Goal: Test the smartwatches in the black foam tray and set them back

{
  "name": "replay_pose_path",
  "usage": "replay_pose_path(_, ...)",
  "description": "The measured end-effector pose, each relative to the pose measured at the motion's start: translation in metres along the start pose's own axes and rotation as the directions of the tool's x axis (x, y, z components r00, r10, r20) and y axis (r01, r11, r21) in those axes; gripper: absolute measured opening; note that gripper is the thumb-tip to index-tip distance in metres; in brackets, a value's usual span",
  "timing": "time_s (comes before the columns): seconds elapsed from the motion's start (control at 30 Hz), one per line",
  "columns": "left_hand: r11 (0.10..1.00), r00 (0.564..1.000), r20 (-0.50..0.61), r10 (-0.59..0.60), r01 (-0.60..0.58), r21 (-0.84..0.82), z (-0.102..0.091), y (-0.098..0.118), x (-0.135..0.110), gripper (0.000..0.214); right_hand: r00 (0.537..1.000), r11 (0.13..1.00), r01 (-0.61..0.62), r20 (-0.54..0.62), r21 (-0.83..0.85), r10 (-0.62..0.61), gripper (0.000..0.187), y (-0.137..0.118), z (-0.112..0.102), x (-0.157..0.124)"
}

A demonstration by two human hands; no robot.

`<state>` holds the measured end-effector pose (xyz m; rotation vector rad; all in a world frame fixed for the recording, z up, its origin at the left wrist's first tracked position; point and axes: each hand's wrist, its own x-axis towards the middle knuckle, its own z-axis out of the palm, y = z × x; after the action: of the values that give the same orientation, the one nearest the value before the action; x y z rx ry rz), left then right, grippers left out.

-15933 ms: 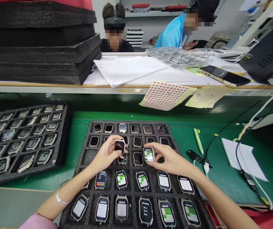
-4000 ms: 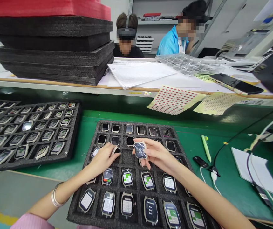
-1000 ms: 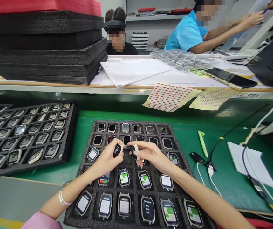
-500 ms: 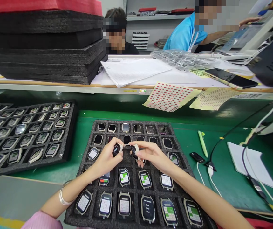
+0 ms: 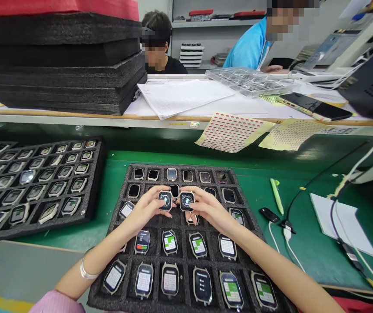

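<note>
Two smartwatches without straps are held side by side above a black foam tray. My left hand is closed on one smartwatch, its lit screen facing me. The other smartwatch, showing a similar lit dial, is gripped by the fingers of my right hand. Beneath them the tray's compartments hold several more watches; the nearer rows, such as this watch, have lit screens with white or green grids. The far rows, with a dark watch among them, mostly show black screens. My hands hide some middle compartments.
Another foam tray of watches lies at the left. A tall stack of black foam trays stands on the shelf, beside papers and a phone. A green pen and cables lie right. Two people sit beyond.
Both watches have been turned so that their screens face me; before, they were tilted on edge. The person in blue has lowered an outstretched arm.
</note>
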<state>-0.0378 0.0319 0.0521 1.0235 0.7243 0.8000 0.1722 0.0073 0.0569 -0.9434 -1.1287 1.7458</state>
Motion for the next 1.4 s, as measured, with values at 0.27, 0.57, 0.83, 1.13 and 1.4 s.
replay_pose_path(0.27, 0.997, 0.999, -0.007, 0.049, -0.049, 0.055, -0.002, -0.006, 0.001, 0.033, 0.998, 0.996, 0.047, -0.045, -0.073, -0.050, 0.052, 0.005, -0.004, 0.000)
replay_pose_path(0.57, 0.991, 0.998, 0.039, 0.056, -0.060, 0.116, 0.001, -0.004, -0.002, 0.033, 0.996, 0.994, 0.075, -0.050, -0.075, -0.079, 0.049, 0.006, -0.003, -0.001)
replay_pose_path(0.83, 0.879, 0.986, -0.005, 0.164, -0.144, 0.454, -0.005, -0.013, -0.001, 0.041, 0.994, 0.991, 0.100, 0.060, -0.088, -0.095, 0.046, 0.003, 0.003, -0.002)
replay_pose_path(1.13, 0.784, 0.972, 0.028, 0.234, -0.205, 0.586, -0.004, -0.013, -0.005, 0.025, 0.996, 0.992, 0.064, 0.068, -0.111, -0.057, 0.041, 0.005, 0.005, -0.003)
replay_pose_path(1.4, 0.826, 0.977, 0.028, 0.211, -0.193, 0.529, -0.001, -0.011, -0.004, 0.034, 0.996, 0.997, 0.045, 0.085, -0.058, -0.040, 0.045, 0.005, 0.004, -0.002)
